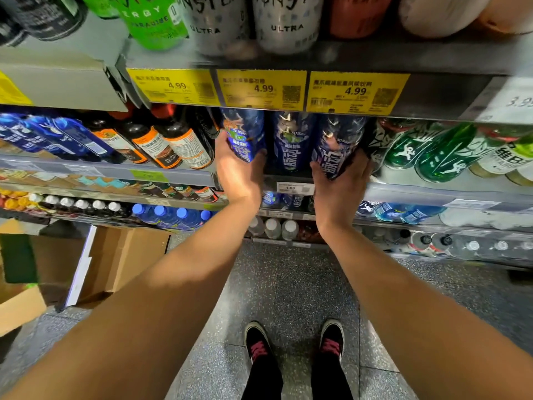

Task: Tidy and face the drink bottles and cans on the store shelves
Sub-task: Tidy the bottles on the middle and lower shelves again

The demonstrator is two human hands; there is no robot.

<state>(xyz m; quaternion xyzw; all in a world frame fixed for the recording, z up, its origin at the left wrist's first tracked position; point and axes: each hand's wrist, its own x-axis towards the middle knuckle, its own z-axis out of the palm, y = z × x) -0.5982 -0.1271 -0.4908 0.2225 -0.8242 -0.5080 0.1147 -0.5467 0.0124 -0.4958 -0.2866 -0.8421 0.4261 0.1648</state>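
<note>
From the head camera, the shelf (403, 194) the hands work on sits under a grey upper shelf edge (432, 93) hung with three yellow price tags (261, 89), so there is little headroom above the bottle tops; drinks stand packed on both sides, dark bottles with orange labels (178, 145) to the left and green bottles (444, 153) to the right, leaving open room only toward the aisle. Below, more shelves hold rows of blue-capped bottles (170, 216) and white-capped ones (272, 228). The floor (288, 284) is speckled grey stone, clear in front of the shelves down to a pair of black shoes with pink laces (294, 345), while open cardboard boxes (121, 255) crowd the left side. Above, energy drink cans (285, 24) line the top shelf. Three dark blue bottles stand side by side at the shelf front. The left hand (239, 171) is wrapped around the lower part of the left blue bottle (245, 134), which tilts slightly. The right hand (340, 180) grips the lower part of the right blue bottle (336, 145), fingers curled round its far side. The middle blue bottle (291, 140) stands untouched between the two hands, just beside both held bottles.
</note>
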